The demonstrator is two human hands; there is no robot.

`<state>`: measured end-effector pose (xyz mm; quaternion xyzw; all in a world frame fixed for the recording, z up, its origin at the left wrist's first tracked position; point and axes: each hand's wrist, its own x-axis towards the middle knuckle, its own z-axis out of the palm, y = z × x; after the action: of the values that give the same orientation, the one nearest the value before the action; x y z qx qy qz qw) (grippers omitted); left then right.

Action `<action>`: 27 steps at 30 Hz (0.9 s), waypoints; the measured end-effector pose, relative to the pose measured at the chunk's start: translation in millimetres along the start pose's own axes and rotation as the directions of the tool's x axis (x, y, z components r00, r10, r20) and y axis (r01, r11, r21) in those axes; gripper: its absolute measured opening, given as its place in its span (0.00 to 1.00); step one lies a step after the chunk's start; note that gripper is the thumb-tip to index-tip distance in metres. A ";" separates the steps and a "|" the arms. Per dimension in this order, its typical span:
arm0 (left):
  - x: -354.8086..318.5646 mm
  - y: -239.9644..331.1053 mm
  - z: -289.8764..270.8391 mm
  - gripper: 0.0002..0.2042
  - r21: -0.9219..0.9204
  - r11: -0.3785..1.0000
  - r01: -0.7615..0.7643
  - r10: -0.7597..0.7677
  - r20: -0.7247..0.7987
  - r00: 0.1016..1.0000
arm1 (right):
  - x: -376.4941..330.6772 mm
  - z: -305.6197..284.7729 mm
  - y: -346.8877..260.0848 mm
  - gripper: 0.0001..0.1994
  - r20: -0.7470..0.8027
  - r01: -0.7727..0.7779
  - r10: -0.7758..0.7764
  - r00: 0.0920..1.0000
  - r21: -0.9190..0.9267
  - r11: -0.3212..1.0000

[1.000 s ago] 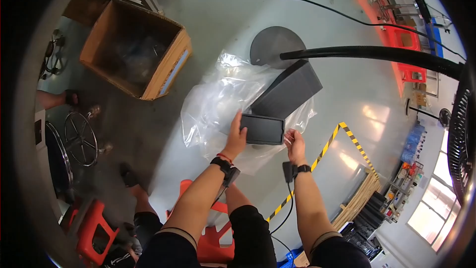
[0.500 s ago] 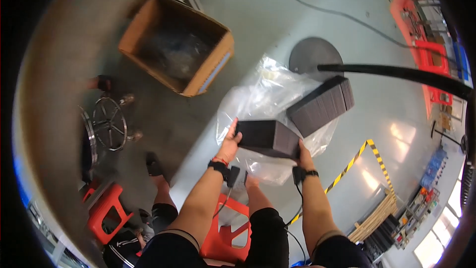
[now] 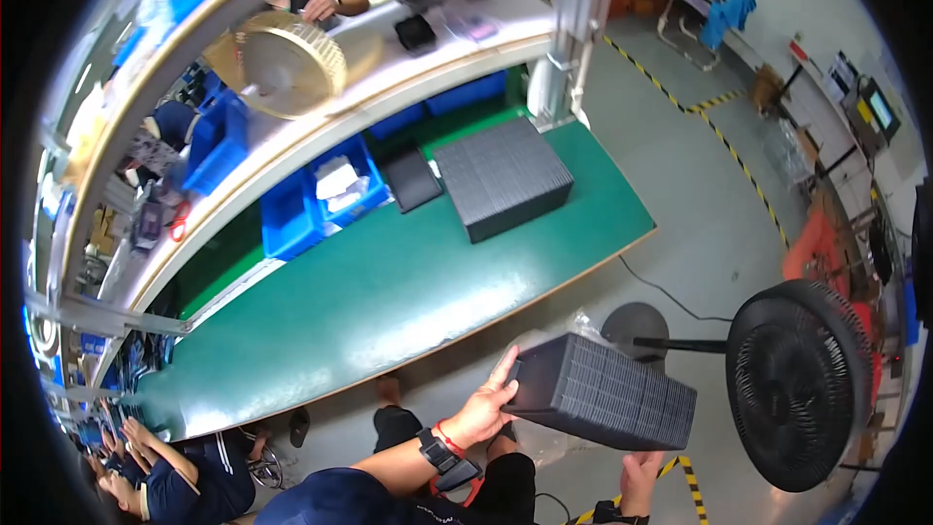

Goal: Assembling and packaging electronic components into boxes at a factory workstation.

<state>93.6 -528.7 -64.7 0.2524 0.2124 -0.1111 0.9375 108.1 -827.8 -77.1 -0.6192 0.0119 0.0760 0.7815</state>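
Between my hands is a long stack of thin black plates [image 3: 617, 394], tilted in the air beside the table's front edge. My left hand [image 3: 483, 410] grips its left end, with the thumb across the end plate. My right hand [image 3: 639, 479] is closed under the right end; part of its fingers is hidden behind the stack. On the green table [image 3: 389, 331] stands another large stack of black plates [image 3: 505, 180]. One flat black piece [image 3: 413, 180] lies to the left of that stack.
A black standing fan [image 3: 802, 384] is close on my right, its round base [image 3: 634, 326] on the floor. Blue bins [image 3: 290, 222] line the table's back, under a shelf [image 3: 398, 83]. A co-worker [image 3: 194, 476] sits at the left. Clear plastic [image 3: 559, 447] lies below the stack.
The stack has been lifted from low over the plastic on the floor up to table height. My view has swung up from the floor and cardboard box to the green table.
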 end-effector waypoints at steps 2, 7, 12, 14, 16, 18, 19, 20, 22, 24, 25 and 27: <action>-16.5 43.2 27.0 0.33 0.109 0.987 -0.118 0.113 0.053 0.992 | 29.9 22.5 -33.7 0.39 0.071 -0.008 0.019 0.997 -0.142 0.990; -14.7 116.2 23.6 0.42 0.174 0.930 -0.324 0.289 0.200 0.936 | 125.6 137.1 -122.5 0.34 0.269 0.404 -0.326 0.906 -0.328 0.854; -6.8 201.8 35.2 0.36 0.144 0.975 -0.171 0.169 0.021 0.985 | 217.1 254.3 -147.0 0.31 0.297 0.570 -0.498 0.814 -0.571 0.591; 8.2 223.2 34.7 0.37 0.123 0.984 -0.126 0.133 -0.049 0.990 | 254.6 288.3 -160.1 0.25 0.310 0.549 -0.476 0.823 -0.648 0.528; 29.5 241.6 25.6 0.42 0.017 0.999 -0.028 0.029 -0.083 0.996 | 300.2 312.6 -146.0 0.26 0.377 0.573 -0.432 0.819 -0.568 0.591; 46.2 248.0 18.2 0.47 0.018 0.999 -0.047 0.048 -0.085 0.995 | 346.3 314.1 -108.3 0.27 0.398 0.498 -0.300 0.867 -0.658 0.565; 47.7 250.0 21.4 0.47 0.058 0.996 -0.070 0.074 -0.077 0.994 | 352.7 313.6 -100.2 0.28 0.386 0.501 -0.321 0.865 -0.632 0.591; 43.8 252.0 27.5 0.48 0.098 0.991 -0.094 0.101 -0.072 0.992 | 351.8 315.2 -93.2 0.29 0.375 0.504 -0.338 0.863 -0.602 0.619; 41.2 252.5 23.6 0.46 0.127 0.988 -0.084 0.098 -0.112 0.989 | 342.7 305.0 -78.1 0.29 0.185 0.514 -0.508 0.841 -0.566 0.645; 35.2 246.3 14.1 0.43 0.229 0.967 -0.115 0.136 -0.078 0.988 | 311.9 276.6 -74.8 0.27 0.106 0.510 -0.583 0.805 -0.626 0.590; 27.0 239.2 13.6 0.41 0.305 0.944 -0.126 0.174 -0.137 0.975 | 290.6 254.9 -73.4 0.24 0.056 0.467 -0.537 0.842 -0.574 0.672; 10.2 216.7 9.7 0.36 0.432 0.894 -0.117 0.228 -0.216 0.949 | 243.3 205.6 -50.1 0.19 -0.099 0.316 -0.393 0.914 -0.433 0.844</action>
<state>174.3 -351.0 30.6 0.4755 0.2819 -0.0350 0.8326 339.7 -614.2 -8.3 -0.7641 -0.0474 -0.1269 0.6307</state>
